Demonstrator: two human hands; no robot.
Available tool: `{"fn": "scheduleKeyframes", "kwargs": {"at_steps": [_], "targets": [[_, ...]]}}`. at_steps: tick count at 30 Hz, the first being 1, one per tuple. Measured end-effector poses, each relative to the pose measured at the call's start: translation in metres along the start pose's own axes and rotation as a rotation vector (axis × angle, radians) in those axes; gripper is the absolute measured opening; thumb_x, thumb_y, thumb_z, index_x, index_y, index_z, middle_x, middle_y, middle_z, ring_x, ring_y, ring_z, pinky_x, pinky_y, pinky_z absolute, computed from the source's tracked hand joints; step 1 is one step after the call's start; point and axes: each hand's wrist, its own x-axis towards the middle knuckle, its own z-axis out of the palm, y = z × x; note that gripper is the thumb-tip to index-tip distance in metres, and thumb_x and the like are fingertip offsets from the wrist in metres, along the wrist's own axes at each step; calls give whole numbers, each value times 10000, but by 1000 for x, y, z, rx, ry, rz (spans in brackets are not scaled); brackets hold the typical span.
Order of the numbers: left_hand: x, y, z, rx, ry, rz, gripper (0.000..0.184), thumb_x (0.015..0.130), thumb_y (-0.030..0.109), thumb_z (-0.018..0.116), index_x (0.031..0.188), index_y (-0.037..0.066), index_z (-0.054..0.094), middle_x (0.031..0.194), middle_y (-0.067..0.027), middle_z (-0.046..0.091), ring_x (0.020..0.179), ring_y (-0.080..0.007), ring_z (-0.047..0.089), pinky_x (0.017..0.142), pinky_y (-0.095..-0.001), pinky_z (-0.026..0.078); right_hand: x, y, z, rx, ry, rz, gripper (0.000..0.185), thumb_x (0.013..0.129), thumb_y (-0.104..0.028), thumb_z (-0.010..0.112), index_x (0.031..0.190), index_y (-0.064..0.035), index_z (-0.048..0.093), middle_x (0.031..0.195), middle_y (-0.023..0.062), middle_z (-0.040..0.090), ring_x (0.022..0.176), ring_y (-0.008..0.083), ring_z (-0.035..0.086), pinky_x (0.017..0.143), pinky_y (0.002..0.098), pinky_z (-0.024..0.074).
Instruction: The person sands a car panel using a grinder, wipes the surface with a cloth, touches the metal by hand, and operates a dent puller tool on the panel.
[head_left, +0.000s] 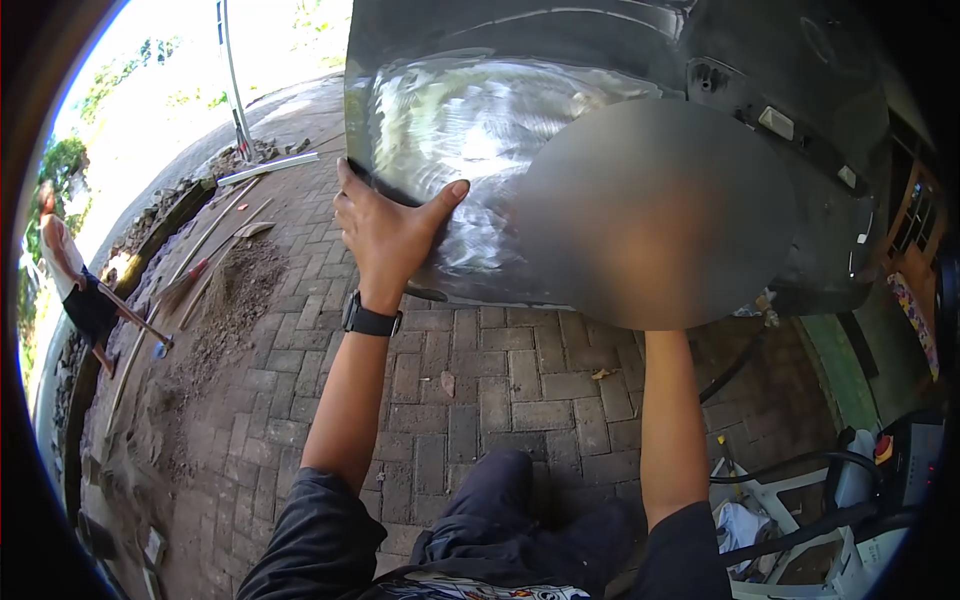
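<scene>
A dark car body panel [540,85] sits straight ahead of the hands, its long axis running left to right, and look at that swirled patch of bare metal [450,120] on its left side! The left hand [388,232] is plainly on it, clamped at the left edge near the lower corner, thumb laid over the face. And the right hand [655,235]? Out in front, right of the patch and well apart from the left, but a grey blur swallows it; can't tell whether it grips anything. Any brands? None readable: the black watch [372,318] shows no name, the shirt print [490,588] is cut off, and red marks on the black control box [915,465], beside a red button [884,449], are too small. Brick paving [480,370] underfoot, a soil heap [240,285] leftward, and beyond it another person [65,260] standing.
</scene>
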Motion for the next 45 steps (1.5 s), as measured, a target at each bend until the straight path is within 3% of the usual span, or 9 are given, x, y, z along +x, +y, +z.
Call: {"fn": "scheduleKeyframes", "kwargs": {"at_steps": [5,8,9,12,14,17,23,36,45], "targets": [[0,-6,2,28,14,55,1477,598,779,844,1540,-135,166,1396,-429,389,1327,-548,425,1120,-596,353,-2,0,-5,-57,-18,-6,1333,709,-658,845,1556,120,172,1606,380,203,1524,488,200,1232,577,186],[0,-9,0,-17,-8,114,1466,616,792,824,1545,-127,160,1396,-436,378,1338,-554,409,1133,-611,324,8,34,-36,377,-146,-6,1092,810,-540,823,1512,117,307,1558,362,333,1487,455,322,1217,497,278],[-12,-3,-2,154,38,161,1241,763,719,767,1595,-15,209,1515,-397,313,1425,-532,340,1168,-624,254,5,44,-42,477,-52,72,789,893,-379,782,1435,91,452,1449,309,507,1391,416,478,1158,436,377],[-34,-2,4,424,147,765,932,939,622,621,1631,123,246,1636,-288,256,1545,-442,189,1203,-639,150,-50,53,-65,242,148,44,570,913,-290,760,1334,45,570,1330,263,618,1265,397,587,1088,441,440],[-67,19,5,319,-197,881,763,1007,527,537,1635,175,283,1698,-210,176,1584,-380,120,1236,-608,86,-112,50,-66,310,37,109,403,920,-221,739,1235,10,640,1248,209,674,1148,359,652,997,431,494],[-86,20,24,286,-265,1019,803,1000,531,540,1629,108,276,1690,-209,202,1578,-374,149,1248,-583,101,-230,60,-50,524,-319,376,348,923,-233,736,1178,-5,674,1052,160,722,969,316,703,846,419,540],[-77,21,38,202,-189,989,866,987,561,562,1622,55,261,1684,-248,181,1575,-394,143,1257,-557,95,-416,87,-72,452,-768,606,377,933,-289,732,1149,17,698,1062,212,719,933,351,715,824,435,568],[-115,36,54,320,-310,1107,865,943,584,617,1616,127,323,1690,-195,214,1571,-402,152,1243,-592,98,-514,171,-159,362,-573,1063,196,998,-135,657,1015,58,692,784,86,713,709,134,693,674,291,551],[-88,82,71,348,-217,1258,892,993,671,449,1609,45,295,1696,-155,227,1582,-350,147,1270,-531,76,-503,147,-148,99,-561,849,227,943,-195,710,959,30,733,832,196,748,763,324,753,705,378,575]]}}
